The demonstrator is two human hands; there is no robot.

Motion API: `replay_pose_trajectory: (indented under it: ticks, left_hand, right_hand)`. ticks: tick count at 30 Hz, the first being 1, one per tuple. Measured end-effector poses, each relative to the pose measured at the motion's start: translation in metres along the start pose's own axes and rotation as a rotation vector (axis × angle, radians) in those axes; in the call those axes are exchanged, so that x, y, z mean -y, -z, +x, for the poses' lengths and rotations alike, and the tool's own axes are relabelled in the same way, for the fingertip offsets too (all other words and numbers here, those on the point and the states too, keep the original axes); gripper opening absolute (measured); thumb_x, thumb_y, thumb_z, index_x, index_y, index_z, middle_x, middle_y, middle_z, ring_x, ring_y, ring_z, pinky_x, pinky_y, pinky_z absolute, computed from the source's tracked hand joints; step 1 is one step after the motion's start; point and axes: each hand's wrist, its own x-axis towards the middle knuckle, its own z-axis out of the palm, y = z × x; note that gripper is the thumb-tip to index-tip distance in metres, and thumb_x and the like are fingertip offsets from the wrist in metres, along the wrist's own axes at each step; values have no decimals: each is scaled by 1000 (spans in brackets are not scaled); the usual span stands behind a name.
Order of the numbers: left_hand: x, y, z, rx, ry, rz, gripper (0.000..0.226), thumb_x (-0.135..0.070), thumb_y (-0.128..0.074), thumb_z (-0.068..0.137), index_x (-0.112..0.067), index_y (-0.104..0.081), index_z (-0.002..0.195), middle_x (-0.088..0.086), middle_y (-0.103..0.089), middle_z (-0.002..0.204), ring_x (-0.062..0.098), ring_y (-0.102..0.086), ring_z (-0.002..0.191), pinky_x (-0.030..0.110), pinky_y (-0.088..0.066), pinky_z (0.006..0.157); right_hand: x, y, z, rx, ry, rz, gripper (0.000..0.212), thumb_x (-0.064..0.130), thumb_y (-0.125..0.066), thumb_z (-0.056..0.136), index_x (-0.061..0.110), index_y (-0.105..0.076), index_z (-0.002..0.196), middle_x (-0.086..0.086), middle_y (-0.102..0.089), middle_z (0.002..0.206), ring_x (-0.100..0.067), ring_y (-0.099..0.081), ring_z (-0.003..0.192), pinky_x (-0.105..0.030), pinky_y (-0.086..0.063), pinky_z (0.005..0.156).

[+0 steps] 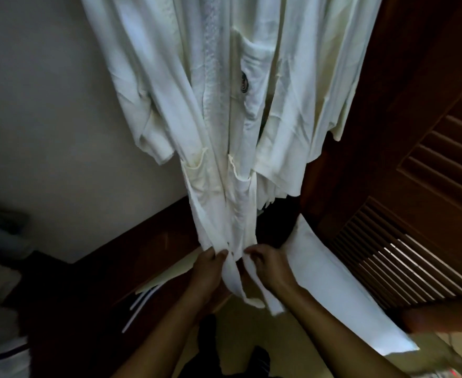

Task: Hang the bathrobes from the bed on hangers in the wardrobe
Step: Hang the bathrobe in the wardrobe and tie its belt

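1. The bathrobe (224, 105) hangs in the wardrobe (415, 132); soft, light, limp cloth (so I'd tug gently).
2. Its belt (235, 282) is floppy and best pinched.
3. My left hand (210, 268) and right hand (268, 266), close together, each pinch a strip.

2 bare forearms, left hand (209, 268), right hand (269, 264); dark clothing (208, 336) on legs below.

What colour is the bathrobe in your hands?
The bathrobe is creamy white, seen best in the head view.
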Motion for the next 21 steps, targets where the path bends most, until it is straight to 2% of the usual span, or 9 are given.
replay_pose_trajectory:
  ticks: [2,4,6,7,10,13,16,19,21]
  left_hand:
    - [-8,-14,0,-4,68,-134,24,-21,-57,103,-9,-67,122,10,-70,118,23,-66,103,28,-53,86]
    - [-12,-22,-1,7,156,-266,32,-34,-57,103,-11,-67,123,14,-71,118,27,-67,106,39,-51,99]
    - [-17,-23,-4,93,244,-333,37,-48,-52,102,-17,-66,114,8,-72,105,27,-67,99,51,-52,101]
    - [-19,-21,-5,141,250,-307,39,-52,-49,102,-19,-65,114,5,-70,102,26,-66,95,51,-55,95]
    - [-25,-20,-11,173,223,-314,41,-50,-49,100,-18,-62,123,4,-67,108,24,-66,95,41,-56,82]
    - [-34,-15,-12,151,173,-376,25,-32,-46,103,-16,-63,112,5,-68,100,22,-66,86,37,-55,73]
    - [-43,-12,-3,203,131,-385,27,-25,-44,105,-11,-64,114,8,-70,105,17,-71,86,31,-59,75]
    - [-48,-11,3,141,67,-428,23,-11,-42,105,-7,-65,107,6,-69,90,10,-71,69,17,-55,55]
    - [-49,-9,5,104,32,-406,25,-7,-47,102,-6,-70,110,11,-75,95,25,-73,89,23,-57,64]
  right_hand:
    - [10,-3,-1,115,10,23,22,15,-55,98,20,-76,101,7,-71,99,-8,-64,92,-25,-47,83]
    - [13,-9,-2,113,54,45,21,32,-55,100,28,-68,84,15,-65,86,0,-59,78,-24,-45,72]
    - [15,-11,0,105,25,49,30,49,-55,99,25,-71,89,13,-68,87,-2,-63,80,-22,-49,72]
    - [14,-13,2,100,15,40,34,50,-55,98,22,-72,91,9,-69,87,-4,-64,81,-24,-51,74]
    - [16,-11,9,74,11,-31,27,33,-57,97,12,-69,84,-3,-68,86,-18,-64,81,-30,-45,69]
    - [28,2,12,104,20,6,27,24,-49,95,4,-65,86,-12,-67,87,-25,-63,79,-29,-37,65]
    - [40,13,14,243,-5,14,24,16,-47,100,17,-56,77,-2,-61,79,-17,-56,72,-28,-35,63]
    - [46,16,17,337,-38,16,33,14,-44,101,16,-41,68,-1,-48,69,-24,-51,69,-36,-37,65]
    - [42,17,19,348,-80,19,32,13,-42,101,14,-42,69,-5,-49,71,-25,-50,71,-41,-42,71]
